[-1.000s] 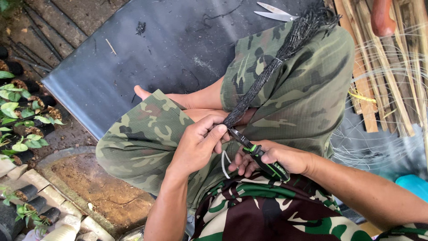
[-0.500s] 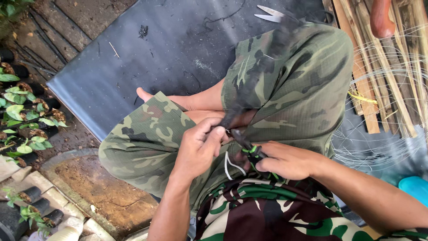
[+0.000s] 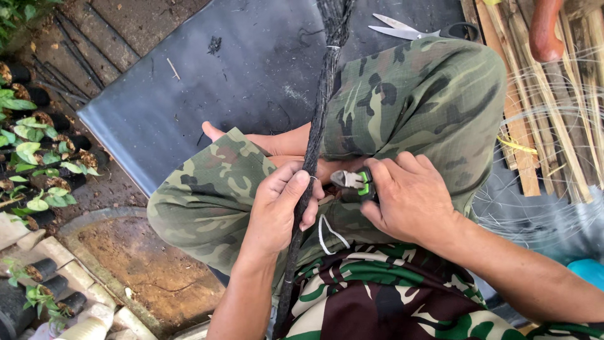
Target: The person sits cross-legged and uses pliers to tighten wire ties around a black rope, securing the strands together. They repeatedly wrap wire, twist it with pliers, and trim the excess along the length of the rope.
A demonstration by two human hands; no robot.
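Outdoors on a dark mat (image 3: 189,94), seedling pots at the edge. Left hand (image 3: 280,204) wrapped tight round a black bundle (image 3: 314,145), steadying it upright across the lap. Right hand (image 3: 409,198) clamped on green-handled pliers (image 3: 352,181), nose pointed at the bundle. Scissors (image 3: 402,28) parked beyond the knee.

My trousers (image 3: 415,107) are green-brown camouflage; the fibre bundle (image 3: 318,132) black; the pliers' grips (image 3: 363,186) green and black.
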